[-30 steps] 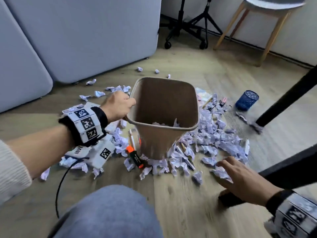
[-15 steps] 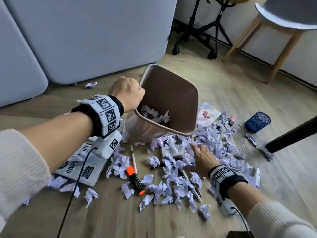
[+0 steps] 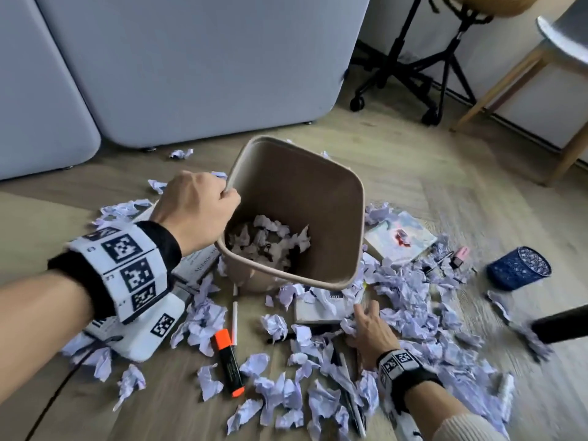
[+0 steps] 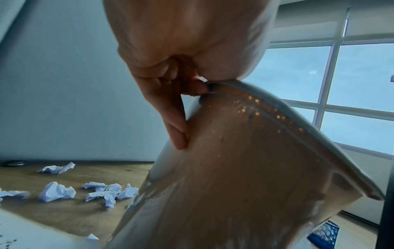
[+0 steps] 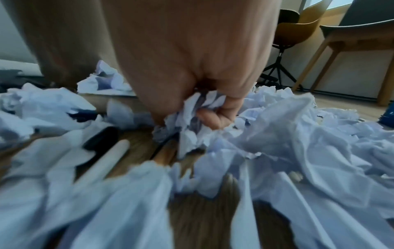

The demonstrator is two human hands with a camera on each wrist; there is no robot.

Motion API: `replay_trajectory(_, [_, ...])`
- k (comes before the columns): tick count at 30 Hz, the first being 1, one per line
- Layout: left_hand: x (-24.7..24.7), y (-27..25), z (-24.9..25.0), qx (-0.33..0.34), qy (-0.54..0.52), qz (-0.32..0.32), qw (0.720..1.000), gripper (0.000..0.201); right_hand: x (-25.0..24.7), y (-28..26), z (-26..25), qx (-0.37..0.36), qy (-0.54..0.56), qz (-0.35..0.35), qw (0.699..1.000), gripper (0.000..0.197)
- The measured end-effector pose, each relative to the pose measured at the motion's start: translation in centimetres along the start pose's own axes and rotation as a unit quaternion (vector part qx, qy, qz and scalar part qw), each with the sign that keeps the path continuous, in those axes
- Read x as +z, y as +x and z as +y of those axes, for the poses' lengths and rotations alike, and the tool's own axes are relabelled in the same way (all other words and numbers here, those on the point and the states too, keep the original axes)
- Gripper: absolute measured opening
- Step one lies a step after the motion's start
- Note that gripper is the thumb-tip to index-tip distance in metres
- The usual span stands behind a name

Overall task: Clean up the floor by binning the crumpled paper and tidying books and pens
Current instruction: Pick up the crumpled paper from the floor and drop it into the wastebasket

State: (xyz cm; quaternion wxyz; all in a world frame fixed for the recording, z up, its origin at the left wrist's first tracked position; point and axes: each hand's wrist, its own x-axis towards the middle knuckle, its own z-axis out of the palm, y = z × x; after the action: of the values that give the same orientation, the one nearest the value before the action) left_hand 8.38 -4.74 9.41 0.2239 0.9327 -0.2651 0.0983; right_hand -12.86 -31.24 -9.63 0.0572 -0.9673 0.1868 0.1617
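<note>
My left hand (image 3: pixel 203 211) grips the left rim of a beige bin (image 3: pixel 334 192), which leans towards me with crumpled paper (image 3: pixel 270 240) in its bottom. The left wrist view shows my fingers (image 4: pixel 179 134) curled over the rim of the bin (image 4: pixel 245 160). Low on the floor in front of the bin, my right hand (image 3: pixel 366 326) clutches a wad of pale lilac crumpled paper (image 5: pixel 192 118). Several more paper balls (image 3: pixel 410 300) litter the floor. An orange highlighter (image 3: pixel 227 361), a white pen (image 3: pixel 234 316) and black pens (image 3: pixel 350 399) lie among them. Books (image 3: pixel 401 237) lie beside the bin.
A blue mesh pen cup (image 3: pixel 518 268) lies tipped at the right. A book (image 3: pixel 321 307) sits half under paper before the bin. Grey panels (image 3: pixel 191 65) stand behind, a black stool base (image 3: pixel 410 71) and a wooden chair leg (image 3: pixel 496 87) at the back right. A dark bar (image 3: pixel 560 326) crosses the right edge.
The bin has tipped further towards me, showing the paper inside. My right hand moved left from the right side of the pile and closed on a wad of paper.
</note>
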Motion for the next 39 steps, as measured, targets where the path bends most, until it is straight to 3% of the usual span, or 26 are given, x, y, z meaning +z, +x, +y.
replay_trajectory(3, [-0.7,0.0,1.1,0.012,0.016,0.019,1.000,0.046,-1.7,0.7,0.9,0.051,0.089,0.009,0.995,0.039])
replay_trajectory(6, [-1.8,0.5,2.1,0.031,0.020,0.022,0.999,0.039,-7.2,0.3,1.0,0.071,0.230,0.132,0.962,0.015])
replay_trajectory(8, [-2.1,0.7,2.7,0.029,0.028,0.025,0.999,0.037,-11.9,-0.3,0.4,0.083,0.314,0.249,0.912,0.010])
replay_trajectory(11, [-2.2,0.5,3.5,0.021,0.025,0.048,0.998,0.041,-18.2,-1.8,-2.6,0.054,0.349,0.466,0.811,0.014])
replay_trajectory(13, [-2.1,0.0,3.9,0.024,0.022,0.053,0.998,0.040,-20.2,-2.4,-6.0,0.003,0.342,0.525,0.779,0.020])
replay_trajectory(15, [-2.3,-0.6,4.3,0.028,0.019,0.046,0.998,0.037,-20.7,-2.6,-9.7,-0.102,0.318,0.476,0.814,0.031])
replay_trajectory(17, [-2.5,-0.7,4.6,0.031,0.023,0.036,0.999,0.035,-19.6,-1.8,-12.4,-0.203,0.286,0.320,0.880,0.049])
replay_trajectory(19, [-2.8,-1.1,4.5,0.010,0.032,0.029,0.999,0.033,-18.1,-1.6,-14.0,-0.251,0.243,0.232,0.908,0.063])
replay_trajectory(21, [-3.0,-1.2,3.8,-0.019,0.043,0.023,0.999,0.034,-17.6,-1.6,-14.2,-0.250,0.259,0.286,0.888,0.051])
replay_trajectory(24, [-3.9,-1.1,2.2,-0.060,0.052,0.018,0.997,0.036,-16.4,-2.8,-12.9,-0.200,0.316,0.453,0.809,0.013])
replay_trajectory(26, [-4.9,-0.8,1.1,-0.088,0.049,0.021,0.995,0.039,-13.6,-3.6,-12.0,-0.164,0.337,0.495,0.784,0.013])
replay_trajectory(27, [-5.3,-0.6,0.5,-0.098,0.046,0.021,0.994,0.040,-11.6,-4.1,-11.8,-0.160,0.330,0.482,0.796,0.020])
replay_trajectory(29, [-6.0,-0.2,-0.7,-0.110,0.043,0.020,0.993,0.040,-6.8,-5.2,-11.5,-0.177,0.251,0.378,0.873,0.045])
replay_trajectory(31, [-6.2,-0.1,-1.6,-0.113,0.043,0.024,0.992,0.035,-2.0,-6.2,-11.3,-0.177,0.118,0.187,0.959,0.084])
replay_trajectory(32, [-6.1,-0.2,-2.0,-0.115,0.044,0.022,0.992,0.034,0.5,-6.6,-11.2,-0.172,0.070,0.089,0.979,0.097])
replay_trajectory(34, [-5.9,-0.6,-2.8,-0.118,0.049,0.010,0.992,0.033,4.3,-7.1,-11.1,-0.194,-0.008,0.019,0.981,0.097])
replay_trajectory(37, [-5.6,-1.2,-4.0,-0.126,0.053,0.027,0.990,0.034,6.3,-6.1,-11.0,-0.190,-0.058,0.008,0.980,0.082])
replay_trajectory(39, [-5.1,-1.1,-4.1,-0.127,0.042,0.032,0.991,0.034,7.1,-5.1,-10.6,-0.224,-0.060,0.015,0.973,0.059])
